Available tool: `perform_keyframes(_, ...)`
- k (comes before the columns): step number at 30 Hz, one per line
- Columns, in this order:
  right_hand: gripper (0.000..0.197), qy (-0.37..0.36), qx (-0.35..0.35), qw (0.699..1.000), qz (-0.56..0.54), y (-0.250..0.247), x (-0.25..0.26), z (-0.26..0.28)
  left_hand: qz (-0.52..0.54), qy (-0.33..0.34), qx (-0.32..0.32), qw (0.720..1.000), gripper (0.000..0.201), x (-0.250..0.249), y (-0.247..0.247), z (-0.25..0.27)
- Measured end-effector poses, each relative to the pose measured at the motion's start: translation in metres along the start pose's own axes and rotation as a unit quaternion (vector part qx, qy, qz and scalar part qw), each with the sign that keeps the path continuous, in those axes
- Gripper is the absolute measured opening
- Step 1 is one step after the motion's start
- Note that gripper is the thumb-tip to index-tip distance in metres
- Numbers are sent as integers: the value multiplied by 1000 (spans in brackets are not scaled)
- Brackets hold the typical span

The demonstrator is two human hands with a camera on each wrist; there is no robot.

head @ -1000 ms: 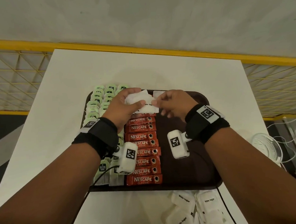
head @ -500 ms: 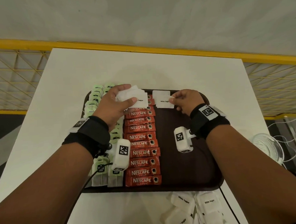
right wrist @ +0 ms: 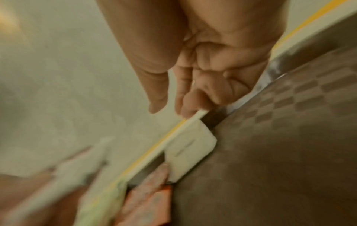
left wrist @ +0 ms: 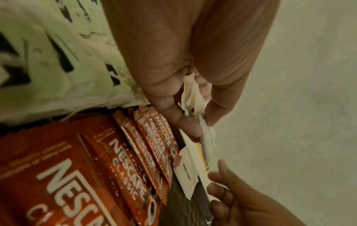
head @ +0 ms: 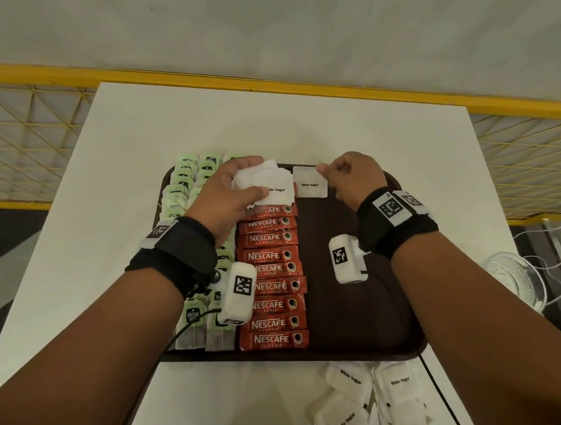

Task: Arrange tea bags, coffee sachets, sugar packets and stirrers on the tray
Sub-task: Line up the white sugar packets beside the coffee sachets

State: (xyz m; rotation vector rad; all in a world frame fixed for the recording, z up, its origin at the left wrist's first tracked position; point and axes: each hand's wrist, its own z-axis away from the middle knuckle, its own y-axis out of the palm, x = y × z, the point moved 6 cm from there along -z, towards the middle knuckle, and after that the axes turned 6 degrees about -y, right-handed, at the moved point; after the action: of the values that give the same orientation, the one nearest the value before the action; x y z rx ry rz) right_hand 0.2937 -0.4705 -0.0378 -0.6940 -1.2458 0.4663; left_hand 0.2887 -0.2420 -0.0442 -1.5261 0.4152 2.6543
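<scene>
White sugar packets [head: 265, 187] sit bunched in the left hand [head: 226, 195], fingers and thumb curled round them, over the brown tray [head: 375, 305]. The right hand [head: 352, 179] pinches one packet [head: 310, 186] lying at the tray's far edge, beside the coffee sachets [head: 271, 277] and tea bags [head: 186, 184].

Left wrist view: fingers [left wrist: 185, 122] clamp crumpled packets [left wrist: 195, 97].

Right wrist view: blurred; fingertips [right wrist: 189, 111] touch the packet's [right wrist: 189, 151] corner.

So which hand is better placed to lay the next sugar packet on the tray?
Right. The right hand is at the placed sugar packet, beside bare tray. The left hand grips the sugar packet stack, so it probably supplies them.
</scene>
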Motion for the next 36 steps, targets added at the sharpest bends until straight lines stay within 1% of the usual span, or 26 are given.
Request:
perform_keyframes(1, 34, -4, 38, 999, -32, 3, 8, 7, -1, 1, 2, 1000, 49, 0, 1, 0)
perform_keyframes(3, 30, -1, 130, 987, -97, 13, 21, 22, -8, 3, 9, 1000, 50, 1, 5, 0)
perform_keyframes(4, 26, -4, 160, 981, -114, 18, 24, 26, -12, 5, 14, 1000, 51, 2, 7, 0)
perform_keyframes(5, 22, -8, 171, 977, -125, 21, 26, 29, -16, 9, 20, 1000, 50, 2, 9, 0)
perform_keyframes(7, 16, -5, 152, 977, -150, 20, 22, 31, -17, 15, 25, 999, 48, 4, 12, 1)
perform_keyframes(10, 11, 20, 124, 970, -206, 14, 10, 34, -10, 20, 20, 1000, 43, 4, 11, 2)
perform_keyframes(13, 9, 44, 136, 958, -249, 13, -2, 38, -5, 22, 13, 1000, 40, 5, 8, 3)
perform_keyframes(16, 11, 42, 154, 957, -244, 17, -3, 40, -19, 16, 13, 1000, 36, 8, 13, 3)
perform_keyframes(19, 3, 24, 152, 958, -241, 21, 2, 41, -29, 20, 18, 999, 38, 11, 22, 6)
perform_keyframes(22, 4, 20, 120, 964, -237, 20, 3, 39, -40, 35, 7, 999, 37, 11, 21, 6)
perform_keyframes(26, 9, 47, 65, 970, -229, 11, -11, 33, -24, 40, -23, 999, 32, 7, 7, 5)
perform_keyframes(30, 13, 78, 46, 978, -188, 9, -27, 27, -22, 45, -56, 997, 33, 4, -8, 3)
perform_keyframes(33, 12, 91, 35, 982, -162, 11, -30, 23, -23, 45, -60, 997, 34, 3, -11, 3)
perform_keyframes(36, 10, 83, 17, 988, -130, 15, -28, 17, -29, 46, -54, 997, 33, 2, -10, 4)
